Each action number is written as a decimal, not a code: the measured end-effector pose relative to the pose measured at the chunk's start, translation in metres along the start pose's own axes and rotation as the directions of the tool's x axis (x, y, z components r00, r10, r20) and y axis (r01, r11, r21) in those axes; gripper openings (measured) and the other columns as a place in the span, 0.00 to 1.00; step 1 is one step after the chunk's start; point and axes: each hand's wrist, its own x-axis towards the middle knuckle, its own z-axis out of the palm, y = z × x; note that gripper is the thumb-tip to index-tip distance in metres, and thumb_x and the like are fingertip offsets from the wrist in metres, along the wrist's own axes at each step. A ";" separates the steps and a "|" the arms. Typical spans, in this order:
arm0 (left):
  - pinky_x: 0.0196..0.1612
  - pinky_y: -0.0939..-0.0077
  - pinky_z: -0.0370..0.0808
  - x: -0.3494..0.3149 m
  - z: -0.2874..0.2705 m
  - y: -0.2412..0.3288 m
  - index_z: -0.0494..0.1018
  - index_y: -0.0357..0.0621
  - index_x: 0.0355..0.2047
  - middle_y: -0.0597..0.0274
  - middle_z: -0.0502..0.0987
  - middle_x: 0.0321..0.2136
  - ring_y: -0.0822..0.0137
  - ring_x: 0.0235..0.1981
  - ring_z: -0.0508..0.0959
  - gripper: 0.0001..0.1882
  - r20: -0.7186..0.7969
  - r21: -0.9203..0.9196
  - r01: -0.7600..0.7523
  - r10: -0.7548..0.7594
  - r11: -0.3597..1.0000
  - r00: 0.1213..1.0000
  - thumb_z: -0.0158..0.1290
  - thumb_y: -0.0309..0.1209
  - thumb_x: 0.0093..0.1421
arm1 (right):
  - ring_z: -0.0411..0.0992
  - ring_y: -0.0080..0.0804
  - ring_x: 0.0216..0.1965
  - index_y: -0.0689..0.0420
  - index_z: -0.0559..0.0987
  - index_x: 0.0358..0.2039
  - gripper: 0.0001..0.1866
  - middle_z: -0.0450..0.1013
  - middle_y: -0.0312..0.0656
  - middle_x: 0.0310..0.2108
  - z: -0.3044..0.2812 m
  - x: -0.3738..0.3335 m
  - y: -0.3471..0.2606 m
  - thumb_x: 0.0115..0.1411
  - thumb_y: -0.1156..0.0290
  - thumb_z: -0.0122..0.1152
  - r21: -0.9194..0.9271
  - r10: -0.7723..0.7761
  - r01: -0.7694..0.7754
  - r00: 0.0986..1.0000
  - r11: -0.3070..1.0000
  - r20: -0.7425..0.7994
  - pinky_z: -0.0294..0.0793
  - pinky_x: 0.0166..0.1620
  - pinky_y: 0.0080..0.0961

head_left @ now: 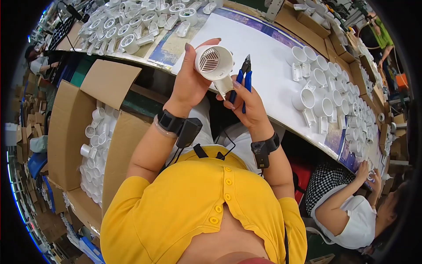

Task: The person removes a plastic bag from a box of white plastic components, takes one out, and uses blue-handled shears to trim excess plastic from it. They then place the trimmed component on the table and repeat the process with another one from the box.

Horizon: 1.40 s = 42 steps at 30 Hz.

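Note:
My left hand [188, 81] is wrapped round a white plastic cup-shaped part [224, 64], tilted so that the slotted grille inside its round mouth shows. A short hollow handle juts from the cup toward my right hand [254, 105]. Between the fingers of that hand sits a pair of blue-handled side cutters [248, 83], its dark jaws pointing up and away from me. My right fingertips are at the end of the cup's handle; whether they press on it is hard to tell. Both hands are over the table's near edge.
Many similar white parts [303, 100] stand on the white-topped table [263, 57] at right. Another pile [129, 43] covers the far left. A cardboard box [66, 132] of white parts stands left of me. At lower right a co-worker [347, 207] handles a part.

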 end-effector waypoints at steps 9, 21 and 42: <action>0.46 0.67 0.71 0.007 -0.018 -0.003 0.64 0.38 0.52 0.53 0.74 0.40 0.62 0.40 0.74 0.31 -0.179 -0.023 -0.008 0.004 1.000 0.984 0.30 0.53 0.65 | 0.71 0.30 0.32 0.60 0.71 0.40 0.16 0.71 0.40 0.33 0.024 -0.012 -0.052 0.53 0.68 0.60 -0.960 -0.533 0.273 0.823 0.065 0.198 0.68 0.31 0.22; 0.46 0.73 0.69 0.014 -0.024 -0.007 0.66 0.39 0.47 0.59 0.73 0.38 0.67 0.41 0.73 0.27 -0.224 0.208 -0.151 0.197 0.966 0.954 0.30 0.50 0.66 | 0.67 0.31 0.32 0.57 0.76 0.29 0.13 0.68 0.37 0.24 0.065 0.030 -0.067 0.39 0.71 0.62 -0.463 -0.136 0.117 0.868 -0.879 0.478 0.65 0.32 0.23; 0.47 0.71 0.69 0.013 -0.031 -0.004 0.65 0.38 0.48 0.57 0.72 0.40 0.65 0.43 0.72 0.28 -0.228 0.277 -0.157 0.224 0.948 0.948 0.29 0.50 0.66 | 0.71 0.31 0.32 0.53 0.80 0.24 0.09 0.73 0.38 0.24 0.095 0.052 -0.072 0.37 0.69 0.64 -0.362 0.185 0.275 0.947 -0.891 0.263 0.67 0.30 0.21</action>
